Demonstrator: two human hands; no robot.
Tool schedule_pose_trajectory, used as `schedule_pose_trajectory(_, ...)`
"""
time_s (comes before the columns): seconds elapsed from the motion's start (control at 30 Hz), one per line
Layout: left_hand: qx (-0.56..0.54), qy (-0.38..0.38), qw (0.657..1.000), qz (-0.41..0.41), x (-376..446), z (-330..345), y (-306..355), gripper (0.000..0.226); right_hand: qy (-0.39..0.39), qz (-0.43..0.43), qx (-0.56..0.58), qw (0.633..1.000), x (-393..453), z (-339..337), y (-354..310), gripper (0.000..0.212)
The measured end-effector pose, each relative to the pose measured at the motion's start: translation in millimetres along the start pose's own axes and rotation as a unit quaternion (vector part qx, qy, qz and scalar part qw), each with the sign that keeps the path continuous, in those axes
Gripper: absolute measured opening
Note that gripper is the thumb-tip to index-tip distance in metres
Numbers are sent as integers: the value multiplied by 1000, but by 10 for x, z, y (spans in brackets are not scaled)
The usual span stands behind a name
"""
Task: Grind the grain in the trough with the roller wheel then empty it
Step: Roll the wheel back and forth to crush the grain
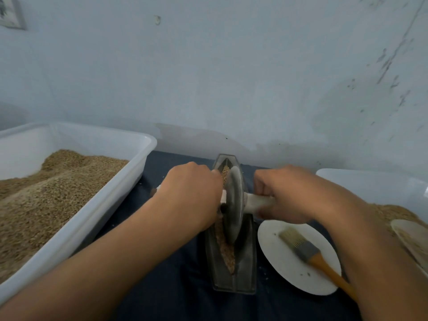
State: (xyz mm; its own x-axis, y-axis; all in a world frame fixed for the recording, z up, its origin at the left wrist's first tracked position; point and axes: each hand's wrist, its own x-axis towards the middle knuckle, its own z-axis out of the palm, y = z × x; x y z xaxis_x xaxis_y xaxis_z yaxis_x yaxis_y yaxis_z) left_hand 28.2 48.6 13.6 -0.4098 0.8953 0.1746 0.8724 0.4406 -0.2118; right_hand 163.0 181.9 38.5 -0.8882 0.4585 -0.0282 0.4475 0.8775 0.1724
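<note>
The left hand [193, 195] hides its end of the axle [257, 201], the right forearm covers part of the right tub [370, 184], and the left tub [88, 218] runs off the frame. Both hands are closed on the pale axle, the right hand [284, 195] blurred, holding the wheel [234, 205] upright in the trough [234, 258], which lies on the dark cloth [176, 281] with grain [228, 253] along its groove. A plate [284, 262] with a brush [308, 251] sits just beside the trough's right edge, while open cloth lies to its left.

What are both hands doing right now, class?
Left hand: closed on the roller wheel's left handle end.
Right hand: closed on the white handle right of the wheel.
</note>
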Motion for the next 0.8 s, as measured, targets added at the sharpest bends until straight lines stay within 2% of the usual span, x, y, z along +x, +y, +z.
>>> schedule_pose_trajectory(0.07,27,8,1000,7,-81,-110,-15,22,-11,-6,-14,1000,-117,-84,-77,37)
schedule_pose_trajectory(0.13,39,23,999,13,-156,-184,-37,28,-16,-10,-17,1000,-199,-136,-125,41)
schedule_pose_trajectory(0.23,26,19,999,15,-197,-214,-68,33,-4,-16,-2,1000,-225,-140,-135,43)
schedule_pose_trajectory(0.4,0,-9,1000,5,-61,-41,-77,21,14,-9,39,999,-41,-24,-55,34)
schedule_pose_trajectory(0.47,6,23,1000,-1,38,73,-74,12,25,6,56,998,87,78,30,25)
schedule_pose_trajectory(0.6,-41,77,996,-12,294,354,-42,11,58,23,112,992,327,380,235,14)
schedule_pose_trajectory(0.67,-73,119,990,9,423,506,-70,21,98,29,127,987,429,527,283,22)
schedule_pose_trajectory(0.8,-130,184,974,30,515,645,-170,31,185,37,83,979,554,713,270,40)
